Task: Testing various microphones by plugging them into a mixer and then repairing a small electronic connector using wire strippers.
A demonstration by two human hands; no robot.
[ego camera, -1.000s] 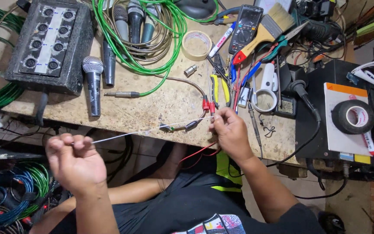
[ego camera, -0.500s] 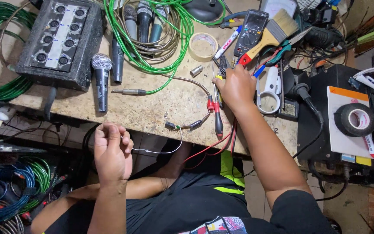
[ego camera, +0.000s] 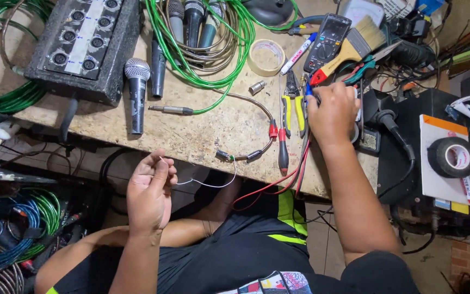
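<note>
Two hands busy: left hand [ego camera: 149,190] pinches thin silvery wire [ego camera: 205,182] below the desk [ego camera: 213,128] edge; right hand [ego camera: 333,109] rests curled among tools by yellow-handled pliers [ego camera: 292,106], grip unclear. Likely tool selection; wire needs steadying.

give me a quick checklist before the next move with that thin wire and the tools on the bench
1. Left hand pinches the thin wire: ok.
2. Wire's far end joined to the cable end at the bench edge: cannot tell.
3. Right hand on the tool pile, what it grips: cannot tell.
4. Yellow-handled pliers beside the right hand, free: ok.
5. Red probe lies loose near the bench edge: not ok.
</note>
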